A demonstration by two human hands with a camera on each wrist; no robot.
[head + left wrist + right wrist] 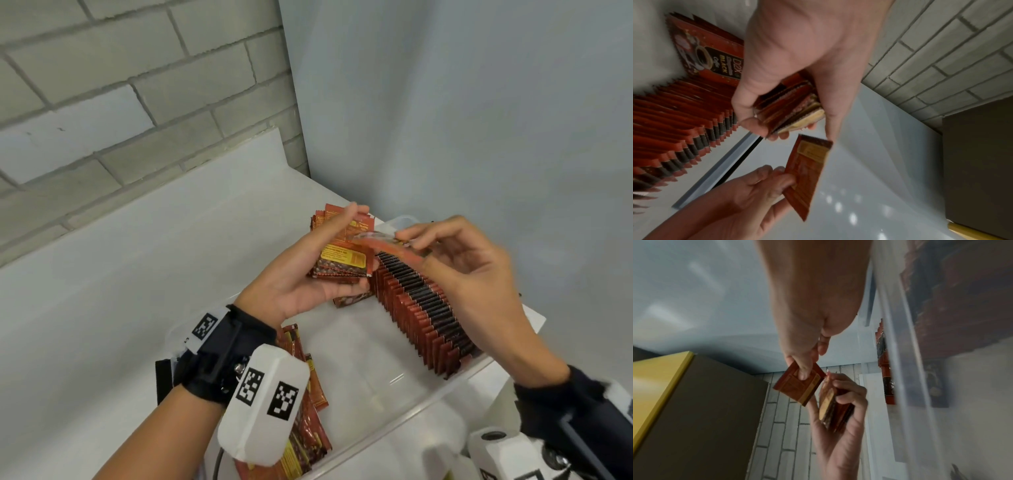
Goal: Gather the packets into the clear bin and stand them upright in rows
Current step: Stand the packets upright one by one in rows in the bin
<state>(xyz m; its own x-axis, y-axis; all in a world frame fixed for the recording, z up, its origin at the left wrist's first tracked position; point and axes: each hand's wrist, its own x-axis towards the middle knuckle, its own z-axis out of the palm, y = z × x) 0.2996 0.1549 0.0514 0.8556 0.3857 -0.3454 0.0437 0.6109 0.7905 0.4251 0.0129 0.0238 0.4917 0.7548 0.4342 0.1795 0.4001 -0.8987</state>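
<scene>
1. Packets of black coffee, red with a dark band and yellow print on the back, are being sorted into a clear bin (404, 416) that sits on a white surface (120, 274) in a corner between a brick wall and a pale panel.
2. A small stack of packets (344, 262) is held in the left hand (301, 284), the fingers (754, 126) curled round its edges, above the far end of the bin.
3. A single packet (807, 175) is pinched between thumb and fingertips of the right hand (472, 270), just beside the stack; in the head view it is blurred.
4. The step in hand appears to be passing packets one at a time from the stack to the row.
5. A long row of upright packets (424, 315) already stands along the right-hand wall of the bin, packed face to face; in the left wrist view one packet stands at its far end with its printed front showing.
6. Loose packets (308, 421) lie flat in a heap at the near left of the bin, and a few more lie behind the left hand.
7. The next move likely calls for the single packet to be turned on edge and slipped in at the far end of the row without tipping its neighbours.
8. Much of the bin floor is bare, so a second row is judged to be still ahead.
</scene>
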